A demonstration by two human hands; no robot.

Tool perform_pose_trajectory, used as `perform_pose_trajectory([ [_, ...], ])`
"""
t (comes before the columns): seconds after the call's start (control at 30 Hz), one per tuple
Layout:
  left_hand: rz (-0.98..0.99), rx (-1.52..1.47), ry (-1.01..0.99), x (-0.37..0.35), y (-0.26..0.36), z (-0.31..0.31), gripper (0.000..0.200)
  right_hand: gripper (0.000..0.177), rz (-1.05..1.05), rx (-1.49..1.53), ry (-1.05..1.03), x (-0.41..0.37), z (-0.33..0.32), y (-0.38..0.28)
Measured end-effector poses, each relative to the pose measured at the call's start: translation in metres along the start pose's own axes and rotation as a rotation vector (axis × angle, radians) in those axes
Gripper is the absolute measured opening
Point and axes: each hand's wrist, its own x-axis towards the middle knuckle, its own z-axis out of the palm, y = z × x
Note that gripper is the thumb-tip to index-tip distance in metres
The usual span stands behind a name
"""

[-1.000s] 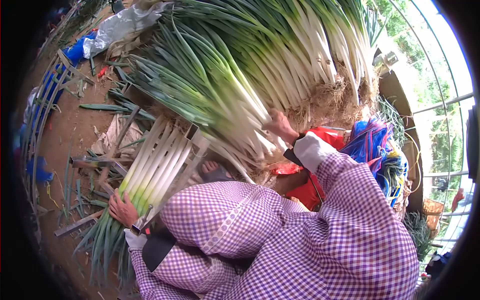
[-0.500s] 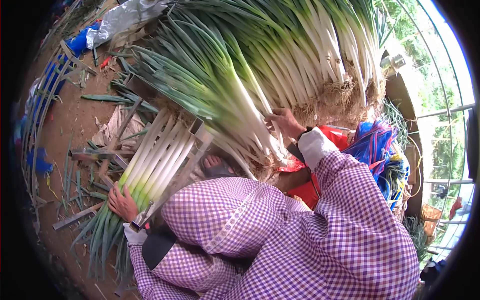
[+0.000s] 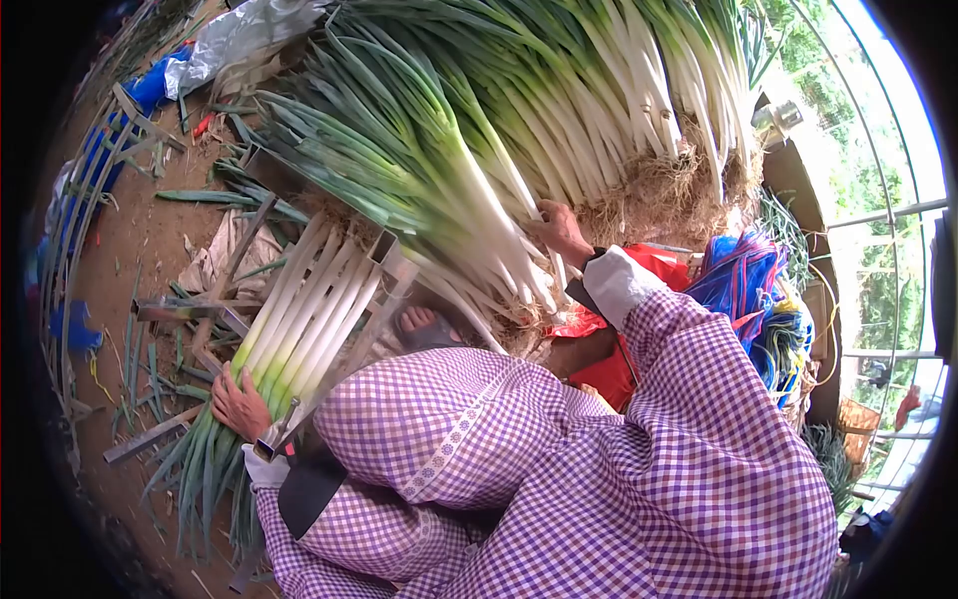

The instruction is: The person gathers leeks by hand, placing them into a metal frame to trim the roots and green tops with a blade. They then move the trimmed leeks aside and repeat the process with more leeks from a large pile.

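Observation:
Several long green onions (image 3: 304, 299) lie as a bunch across a metal frame (image 3: 392, 257), roots at the upper end and leaves toward the lower left. My left hand (image 3: 242, 403) is wrapped over this bunch where white turns to green. To the right, my right hand (image 3: 561, 234) is closed around a green onion stalk (image 3: 519, 188) at the edge of a loose heap of green onions (image 3: 479, 225). The stalk's root end hangs below my fingers, close to the other roots. My palm side and part of the grip are hidden.
A larger row of green onions (image 3: 599, 110) stands behind, roots toward me. Red plastic (image 3: 654, 265) and blue-red strings (image 3: 743, 280) lie at right. My sandalled foot (image 3: 427, 327) is beside the frame. Leaf scraps and blue plastic (image 3: 75, 324) litter the soil at left.
The view has shifted slightly. My right hand has turned a little at the stalk and still holds it. My left hand stays on the bunch.

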Motion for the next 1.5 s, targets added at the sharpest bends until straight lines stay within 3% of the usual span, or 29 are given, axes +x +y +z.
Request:
perform_pose_trajectory([
  [0.07,0.003,0.006,-0.001,-0.001,-0.001,0.001,0.045,0.045,-0.023,-0.098,0.007,0.009,0.005,0.015],
  [0.17,0.0,0.004,-0.003,0.0,0.0,-0.001,0.045,0.049,-0.374,-0.359,0.49,-0.007,0.019,-0.007],
  [0.2,-0.001,0.0,-0.006,0.0,0.002,-0.002,0.045,0.057,-0.346,-0.307,0.434,-0.004,0.029,-0.004],
  [0.3,0.008,0.002,-0.007,0.0,0.0,-0.002,0.045,0.059,-0.189,-0.185,0.102,-0.016,0.038,-0.034],
  [0.43,0.011,-0.023,0.019,0.001,-0.002,0.002,0.044,0.052,-0.185,-0.127,0.193,-0.005,0.05,-0.028],
  [0.53,0.015,-0.055,0.024,-0.001,0.001,-0.004,0.044,0.037,-0.136,-0.061,0.135,-0.003,0.042,-0.028],
  [0.67,0.001,-0.062,-0.001,-0.002,0.001,-0.006,0.045,0.014,-0.026,0.498,-0.027,-0.03,0.019,-0.056],
  [0.8,0.0,-0.085,0.008,-0.002,-0.002,-0.001,0.046,0.017,-0.165,0.634,-0.068,-0.069,-0.009,-0.095],
  [1.03,0.022,-0.132,0.035,-0.004,0.001,-0.011,0.046,0.027,-0.146,0.605,-0.168,-0.179,-0.07,-0.186],
  [1.17,0.005,-0.176,0.064,-0.002,-0.001,-0.006,0.046,0.037,-0.2,0.56,-0.2,-0.216,-0.077,-0.225],
  [1.37,-0.015,-0.255,0.113,-0.006,-0.001,-0.013,0.049,0.053,-0.528,0.662,-0.434,-0.206,-0.045,-0.283],
  [1.5,-0.039,-0.278,0.122,-0.007,0.003,-0.018,0.049,0.052,-0.832,0.275,-0.534,-0.171,0.001,-0.34],
])
